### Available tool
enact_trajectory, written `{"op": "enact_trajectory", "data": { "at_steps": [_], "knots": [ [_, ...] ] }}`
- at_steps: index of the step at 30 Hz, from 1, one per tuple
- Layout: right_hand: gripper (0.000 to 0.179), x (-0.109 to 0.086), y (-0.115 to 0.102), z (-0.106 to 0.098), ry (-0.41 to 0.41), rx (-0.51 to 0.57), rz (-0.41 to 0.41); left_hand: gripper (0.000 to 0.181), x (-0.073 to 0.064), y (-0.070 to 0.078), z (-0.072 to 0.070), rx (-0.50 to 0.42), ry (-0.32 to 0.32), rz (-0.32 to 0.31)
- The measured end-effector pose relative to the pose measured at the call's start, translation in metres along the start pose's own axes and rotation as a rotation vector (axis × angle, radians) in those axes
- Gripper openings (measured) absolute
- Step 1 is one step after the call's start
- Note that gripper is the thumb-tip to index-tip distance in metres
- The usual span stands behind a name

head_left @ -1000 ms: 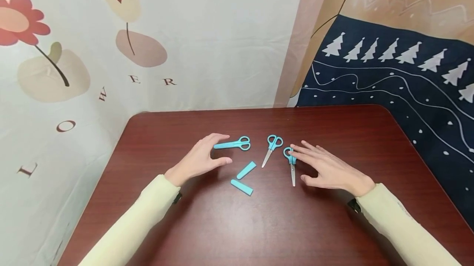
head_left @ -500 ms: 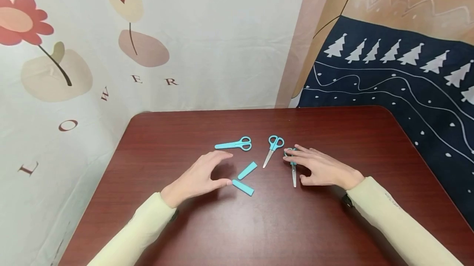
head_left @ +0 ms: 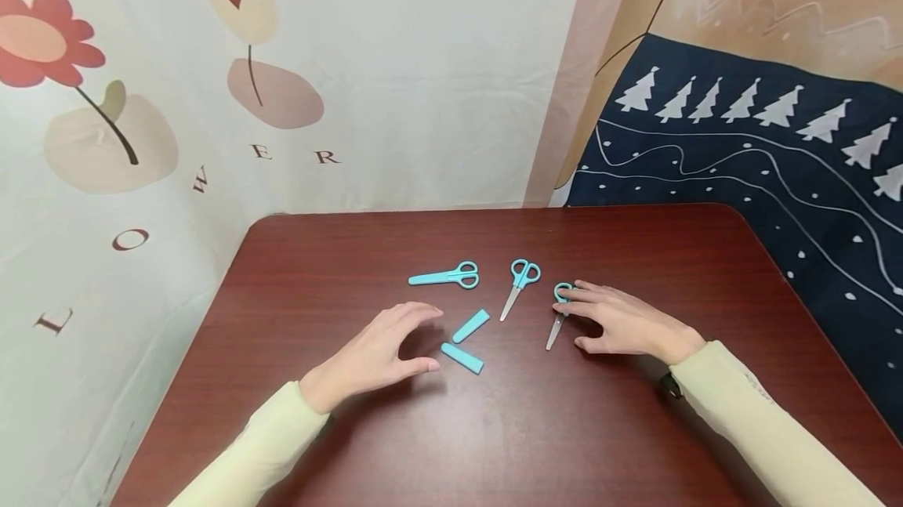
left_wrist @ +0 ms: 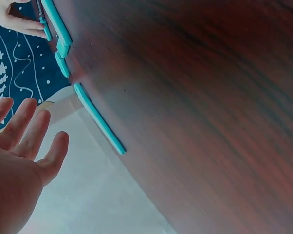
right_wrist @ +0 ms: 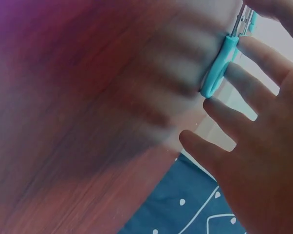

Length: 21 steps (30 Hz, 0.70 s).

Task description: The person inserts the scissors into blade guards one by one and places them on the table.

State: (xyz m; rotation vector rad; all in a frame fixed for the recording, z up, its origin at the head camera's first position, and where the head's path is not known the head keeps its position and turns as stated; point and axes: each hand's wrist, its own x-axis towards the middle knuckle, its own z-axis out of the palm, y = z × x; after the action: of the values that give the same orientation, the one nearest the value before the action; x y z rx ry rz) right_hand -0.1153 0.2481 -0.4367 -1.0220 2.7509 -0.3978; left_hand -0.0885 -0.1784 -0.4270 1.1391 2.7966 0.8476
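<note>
Near my right hand [head_left: 621,320] lies a pair of scissors [head_left: 555,331] with blue handles and bare blades; straight fingertips touch its handle, also seen as a blue handle [right_wrist: 219,68] in the right wrist view. To its left sits a second bare pair of scissors [head_left: 520,281], blades toward me. Farther left, a third pair of scissors [head_left: 432,278] has its blades inside a blue sheath. Two loose blue blade sheaths, an upper sheath [head_left: 470,326] and a lower sheath [head_left: 462,358], lie between the hands. My left hand [head_left: 372,350] hovers beside them, fingers apart, holding nothing.
Everything lies on a dark red-brown table [head_left: 536,436] with rounded far corners. Behind it hangs a pale cloth [head_left: 423,99] with flower prints, and at the right a dark blue cloth [head_left: 705,146] with white trees.
My left hand has drawn back toward me, away from the sheathed scissors. Under my right fingers the nearest scissors have turned, blade tips swinging left and the handle shifting right.
</note>
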Motion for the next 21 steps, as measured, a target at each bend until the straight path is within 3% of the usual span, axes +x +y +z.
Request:
{"op": "enact_trajectory", "data": {
  "at_steps": [8,11,17,21],
  "knots": [
    [0.055,-0.005,0.001,-0.004,0.111,-0.075,-0.001,0.068,0.002,0.003,0.002,-0.003,0.0,0.007],
    [0.06,-0.002,0.002,-0.005,0.086,-0.042,0.017,0.069,0.002,0.004,0.002,-0.011,-0.011,-0.006],
    [0.062,0.006,0.006,-0.005,-0.018,0.131,0.001,0.07,0.002,0.005,0.003,-0.023,-0.029,-0.023],
    [0.053,0.009,0.007,-0.004,-0.002,0.113,-0.023,0.071,0.0,0.004,0.003,-0.027,-0.017,-0.009]
  ]
}}
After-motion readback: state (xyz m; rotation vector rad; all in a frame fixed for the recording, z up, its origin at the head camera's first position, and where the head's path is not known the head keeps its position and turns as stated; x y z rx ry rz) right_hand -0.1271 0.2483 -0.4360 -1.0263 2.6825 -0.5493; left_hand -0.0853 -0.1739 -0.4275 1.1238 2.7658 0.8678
